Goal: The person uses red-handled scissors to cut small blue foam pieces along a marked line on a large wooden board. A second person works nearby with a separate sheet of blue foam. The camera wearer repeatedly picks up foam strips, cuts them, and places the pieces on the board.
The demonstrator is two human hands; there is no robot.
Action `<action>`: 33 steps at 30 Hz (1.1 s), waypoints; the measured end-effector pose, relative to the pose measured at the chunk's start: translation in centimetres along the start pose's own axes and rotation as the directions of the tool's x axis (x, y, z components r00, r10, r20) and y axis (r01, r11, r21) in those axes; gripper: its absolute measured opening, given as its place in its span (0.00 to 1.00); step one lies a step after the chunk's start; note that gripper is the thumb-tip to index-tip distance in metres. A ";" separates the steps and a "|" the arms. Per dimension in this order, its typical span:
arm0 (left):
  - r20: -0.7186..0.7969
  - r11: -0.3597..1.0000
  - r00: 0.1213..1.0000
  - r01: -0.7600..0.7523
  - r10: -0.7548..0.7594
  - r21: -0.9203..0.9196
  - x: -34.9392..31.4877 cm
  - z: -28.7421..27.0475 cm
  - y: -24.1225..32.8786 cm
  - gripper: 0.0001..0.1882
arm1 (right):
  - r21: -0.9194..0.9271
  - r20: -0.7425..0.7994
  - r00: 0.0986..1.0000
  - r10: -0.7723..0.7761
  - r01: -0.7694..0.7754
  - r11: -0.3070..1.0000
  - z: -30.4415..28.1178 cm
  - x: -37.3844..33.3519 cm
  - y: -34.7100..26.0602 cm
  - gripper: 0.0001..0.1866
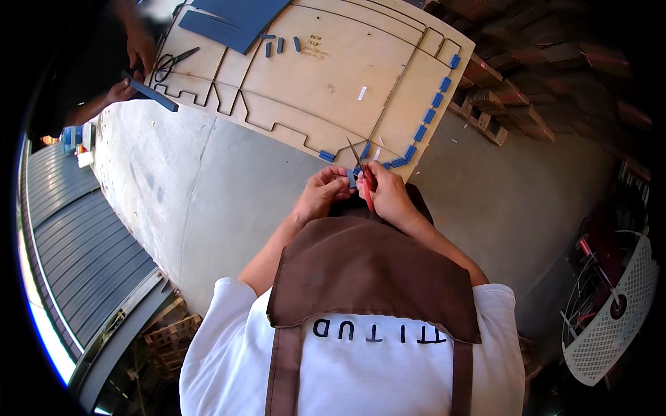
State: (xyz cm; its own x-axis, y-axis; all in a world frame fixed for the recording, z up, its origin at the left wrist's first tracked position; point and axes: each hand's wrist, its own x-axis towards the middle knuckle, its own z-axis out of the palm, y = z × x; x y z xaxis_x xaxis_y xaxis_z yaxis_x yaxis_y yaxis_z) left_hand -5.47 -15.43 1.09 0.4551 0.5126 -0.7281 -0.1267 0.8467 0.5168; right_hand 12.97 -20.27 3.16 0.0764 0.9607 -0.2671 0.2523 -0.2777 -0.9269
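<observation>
My left hand [324, 192] pinches a small blue foam piece [352, 179] at the near edge of a wooden board [340, 76]. Close beside it, my right hand [387, 191] is closed on red-handled scissors [368, 186], their blades pointing away from me over the board. Dark lines outline shapes across the board. Blue foam blocks [430, 116] sit in a row along its right side, and another block [327, 156] is by the near edge. Part of the foam between my fingers is hidden.
At the far left, a co-worker's hands [123, 89] hold a long blue strip [154, 96]. Black scissors [170, 64], a blue sheet [232, 24] and several loose blue pieces [280, 45] lie on the board. Wooden pallets [496, 97] stand at right; a white perforated panel [610, 319] is lower right.
</observation>
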 end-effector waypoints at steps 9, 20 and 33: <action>-0.087 1.000 0.996 -0.025 0.025 0.002 -1.2 3.8 -2.3 0.10 | 0.042 0.086 0.993 0.081 -0.085 0.996 -2.6 -1.7 1.5 0.11; 0.194 -0.225 0.864 -0.097 0.464 0.969 3.7 4.7 1.7 0.31 | 0.054 0.019 0.994 0.107 -0.108 0.993 -6.1 -2.4 1.8 0.10; 0.130 -0.458 0.955 0.007 0.267 0.889 3.7 4.5 2.3 0.31 | 0.113 -0.126 0.985 0.117 -0.103 0.988 -6.8 -2.7 3.2 0.08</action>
State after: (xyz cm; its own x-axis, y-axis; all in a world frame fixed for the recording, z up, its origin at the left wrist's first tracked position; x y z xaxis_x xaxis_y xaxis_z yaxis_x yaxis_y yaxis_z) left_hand -0.14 -12.25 1.57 0.5152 0.6967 -0.4991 0.8447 -0.5113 0.1583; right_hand 20.15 -23.78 2.70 0.2264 0.9133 -0.3386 0.1327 -0.3734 -0.9182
